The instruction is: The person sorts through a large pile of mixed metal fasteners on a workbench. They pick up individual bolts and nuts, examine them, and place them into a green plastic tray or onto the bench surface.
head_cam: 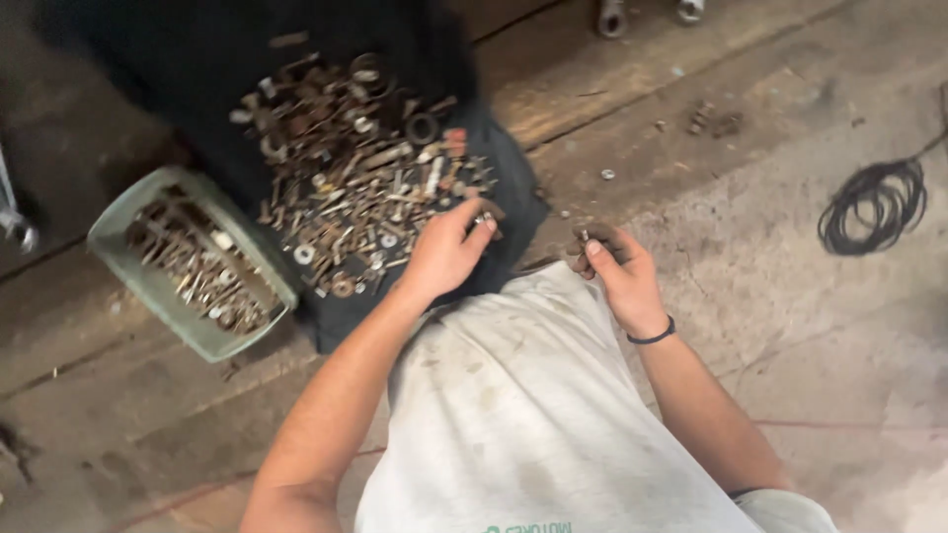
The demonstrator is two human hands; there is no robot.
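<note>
A heap of rusty bolts, nuts and washers [360, 178] lies spread on a dark cloth [197, 69] on the floor. My left hand [446, 249] rests at the heap's near right edge, its fingertips pinched on a small metal piece. My right hand [614, 268], with a black band on the wrist, hovers just right of the cloth and holds a small bolt between thumb and fingers. My light stained shirt [513, 395] fills the lower middle.
A pale green plastic tub [128, 271] with more rusty fasteners sits left of the cloth. A coil of black wire [874, 205] lies on the concrete at the right. Loose small parts [713, 120] lie farther back. Metal tool ends [612, 15] show at the top edge.
</note>
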